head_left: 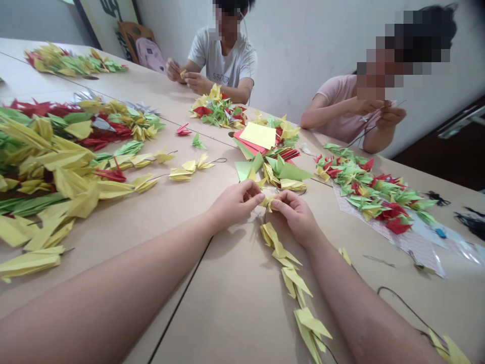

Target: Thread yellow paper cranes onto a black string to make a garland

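Hands [235,202] around the top of a yellow origami crane strand [291,273]

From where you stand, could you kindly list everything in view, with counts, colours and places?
yellow crane: one, yellow, held between both hands
crane strand: one, yellow, on the table below the hands
origami paper stack: one, yellow over red, mid-table
crane heaps: several, red, green and yellow, around the table
long strands: several, mostly yellow, left side
cord: one, black, near right
backpack: one, pink, by the wall
seated person: one, white T-shirt, far side
seated person: one, pink top, right side
table: beige, under everything
left hand: one, pinching the crane
right hand: one, pinching the crane
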A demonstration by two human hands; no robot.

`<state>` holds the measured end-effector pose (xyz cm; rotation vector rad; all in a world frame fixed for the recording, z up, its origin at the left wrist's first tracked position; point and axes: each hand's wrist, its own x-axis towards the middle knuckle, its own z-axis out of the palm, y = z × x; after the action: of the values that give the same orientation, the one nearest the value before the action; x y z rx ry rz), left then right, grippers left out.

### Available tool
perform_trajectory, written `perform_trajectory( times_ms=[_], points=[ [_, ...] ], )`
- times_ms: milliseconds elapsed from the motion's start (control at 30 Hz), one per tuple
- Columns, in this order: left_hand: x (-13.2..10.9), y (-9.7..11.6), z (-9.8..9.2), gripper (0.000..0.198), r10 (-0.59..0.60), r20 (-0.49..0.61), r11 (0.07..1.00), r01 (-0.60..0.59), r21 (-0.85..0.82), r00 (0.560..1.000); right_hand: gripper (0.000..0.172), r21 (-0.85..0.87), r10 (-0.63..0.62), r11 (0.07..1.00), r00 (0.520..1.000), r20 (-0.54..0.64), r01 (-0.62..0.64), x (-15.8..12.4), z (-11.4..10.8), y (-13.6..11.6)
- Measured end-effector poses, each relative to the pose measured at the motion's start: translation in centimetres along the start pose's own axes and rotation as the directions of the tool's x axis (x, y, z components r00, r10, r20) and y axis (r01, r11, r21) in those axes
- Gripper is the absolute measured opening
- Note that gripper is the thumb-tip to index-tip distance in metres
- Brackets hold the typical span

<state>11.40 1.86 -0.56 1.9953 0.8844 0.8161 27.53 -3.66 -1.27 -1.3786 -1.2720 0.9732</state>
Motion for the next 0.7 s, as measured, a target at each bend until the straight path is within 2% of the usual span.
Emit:
perform_trajectory(
  times_ms=[200,300,400,467,567,700],
  points=[
    [0.0,-0.1,-0.1,0.028,0.000,-0.006,1.000,0.000,0.011,1.000,0.018,-0.072,-0.138,0.989,0.983,-0.123,0.130,0.0,0.1,0.0],
    [0.1,-0.2,0.0,0.029,-0.003,0.027,0.999,0.002,0.046,1.000,0.020,-0.195,-0.237,0.961,0.950,-0.203,0.198,-0.2,-0.2,-0.1],
    [0.1,-0.2,0.0,0.029,0.002,0.056,0.998,-0.006,0.060,0.998,0.024,-0.327,-0.352,0.905,0.911,-0.215,0.272,-0.5,-0.3,-0.4],
    [0.0,-0.2,0.0,0.029,0.005,0.056,0.999,-0.008,0.053,0.998,0.028,-0.393,-0.401,0.864,0.902,-0.158,0.315,-0.7,-0.2,-0.7],
    [-0.1,-0.1,-0.1,0.031,0.017,0.022,1.000,-0.017,0.016,1.000,0.039,-0.452,-0.406,0.818,0.914,-0.016,0.356,-1.1,0.1,-1.0],
    [-0.3,0.1,-0.3,0.033,0.027,-0.066,0.996,-0.032,-0.080,0.997,0.048,-0.464,-0.249,0.837,0.957,0.149,0.290,-1.1,0.0,-1.0]
  ],
)
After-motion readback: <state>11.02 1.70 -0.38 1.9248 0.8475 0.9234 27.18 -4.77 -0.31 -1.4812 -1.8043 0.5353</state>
